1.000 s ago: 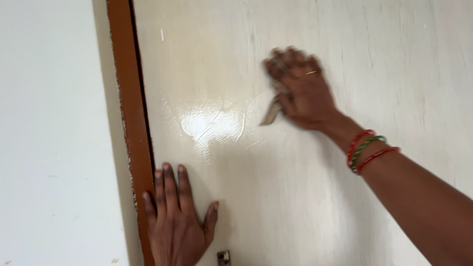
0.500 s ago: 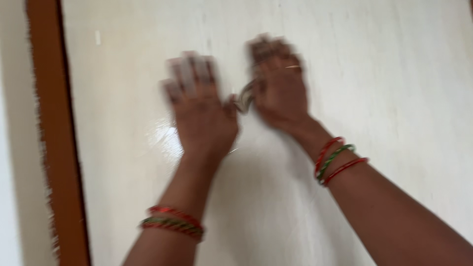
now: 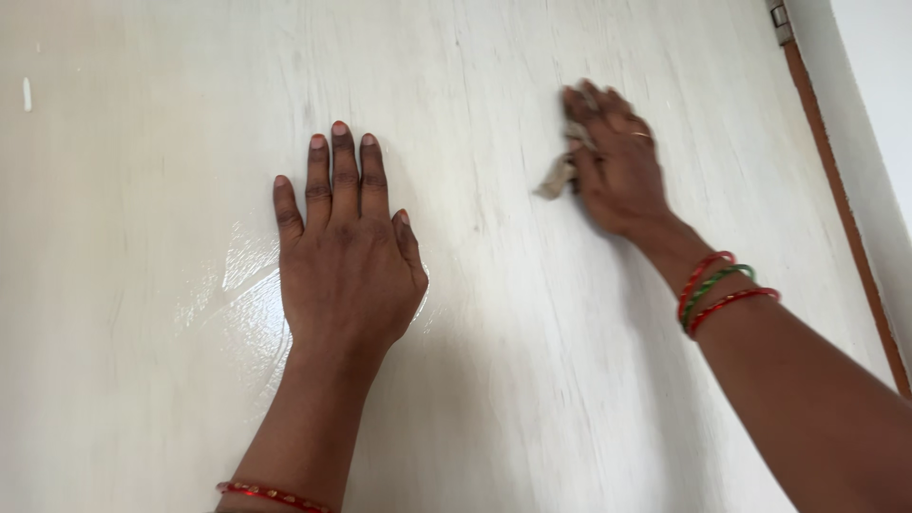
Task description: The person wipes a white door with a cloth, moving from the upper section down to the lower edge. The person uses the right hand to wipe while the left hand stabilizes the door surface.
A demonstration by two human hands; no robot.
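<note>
Head view looks down both forearms as they reach onto a pale, whitewashed door panel (image 3: 494, 380). Left hand (image 3: 347, 252) lies flat, palm down and fingers straight and close together, thumb slightly out, its wrist ringed by a thin red bangle (image 3: 271, 494). Right hand (image 3: 613, 157) stretches farther up and to the right, forearm slanting in from the lower right corner, with red and green bangles (image 3: 722, 290) stacked at the wrist and a ring on one finger.

Half a second ago the two hands were close together, almost touching; now they sit well apart, the left lower and the right shifted away toward the panel's right side. The brown edge strip (image 3: 841, 209) that showed at the left of the earlier pictures now runs down the right, beside a metal hinge (image 3: 779, 19) at the top corner.

Left hand is fully open and holds nothing, only pressing the surface just beside a glossy wet patch (image 3: 242, 294). Right hand is curled and pressing a small crumpled scrap of cloth (image 3: 559, 176) against the panel, the scrap sticking out on the thumb side; the grip itself is blurred.
</note>
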